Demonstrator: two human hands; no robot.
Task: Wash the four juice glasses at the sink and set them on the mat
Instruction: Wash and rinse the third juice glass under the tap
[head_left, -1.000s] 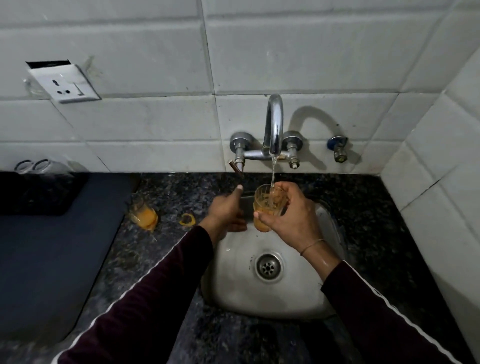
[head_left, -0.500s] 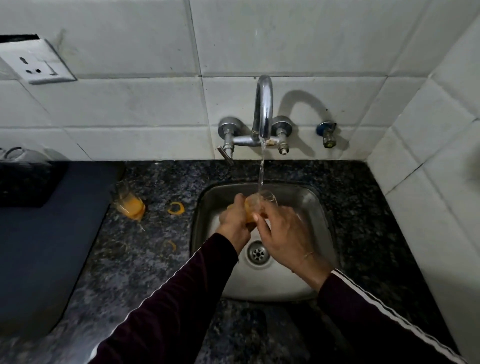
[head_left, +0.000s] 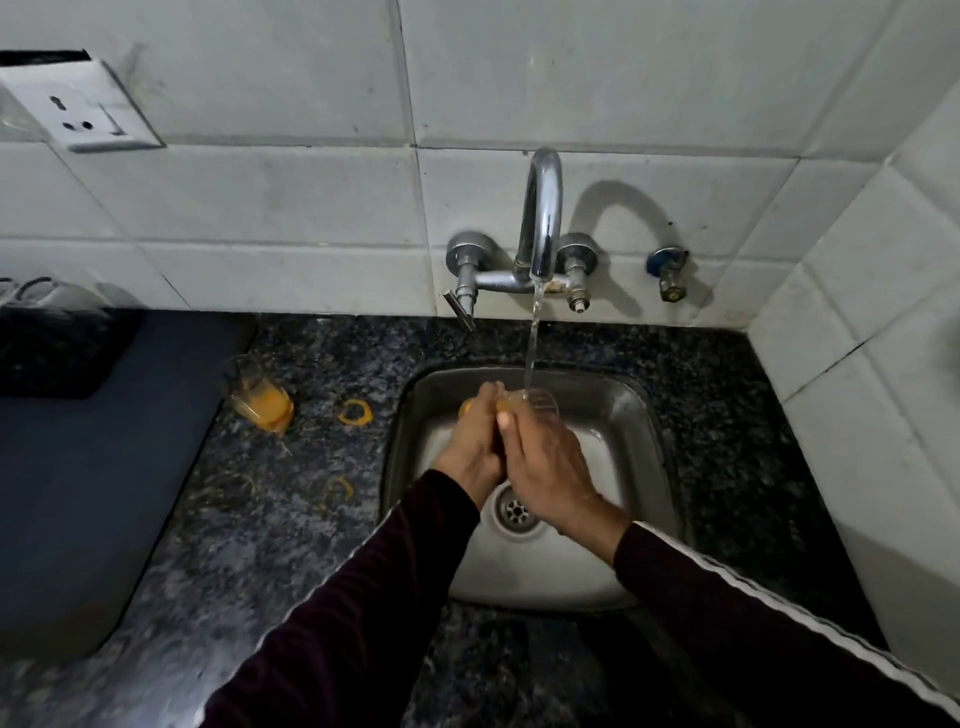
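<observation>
Both hands hold one juice glass (head_left: 530, 402) over the steel sink (head_left: 639, 415), under the running stream from the tap (head_left: 540, 218). My right hand (head_left: 545, 467) wraps the glass from the right and my left hand (head_left: 475, 441) presses against its left side; most of the glass is hidden by fingers. Orange residue shows at its base. A second juice glass (head_left: 260, 395) with orange juice in it stands on the dark granite counter left of the sink. Two clear glasses (head_left: 36, 296) stand at the far left edge, beyond the dark blue mat (head_left: 78, 493).
Orange juice rings (head_left: 355, 411) and smears mark the granite counter (head_left: 291, 519) between mat and sink. A black block (head_left: 57, 353) lies on the mat's far end. White tiled walls close the back and right side. A wall socket (head_left: 83, 111) sits upper left.
The glass has come down from just under the spout into the sink bowl. My left hand left the tap handle and joined the right hand on the glass. Water keeps running.
</observation>
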